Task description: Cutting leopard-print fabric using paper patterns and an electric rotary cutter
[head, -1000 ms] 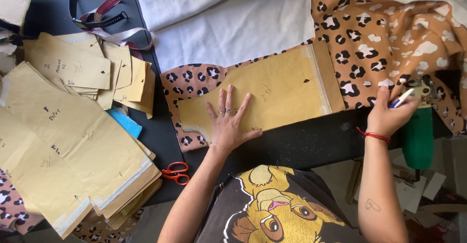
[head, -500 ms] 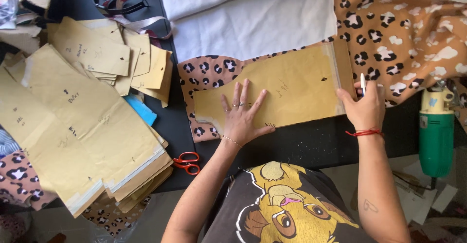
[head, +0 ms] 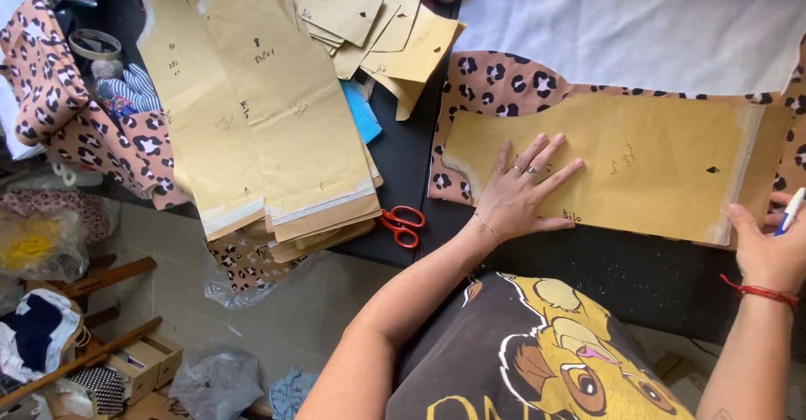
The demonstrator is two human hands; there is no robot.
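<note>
On leopard fabric [head: 495,80], pattern paper [head: 638,164] under flat left hand [head: 516,193], right hand [head: 768,248] grip closed on pen [head: 789,212]

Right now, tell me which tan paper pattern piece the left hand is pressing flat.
The long tan paper pattern piece lying alone on the leopard-print fabric, under the left hand; the others sit stacked at the table's left.

the left hand [head: 519,191] lies flat on a paper pattern [head: 638,164]; scissors [head: 401,223] lie just left, the right hand [head: 766,248] far right.
</note>
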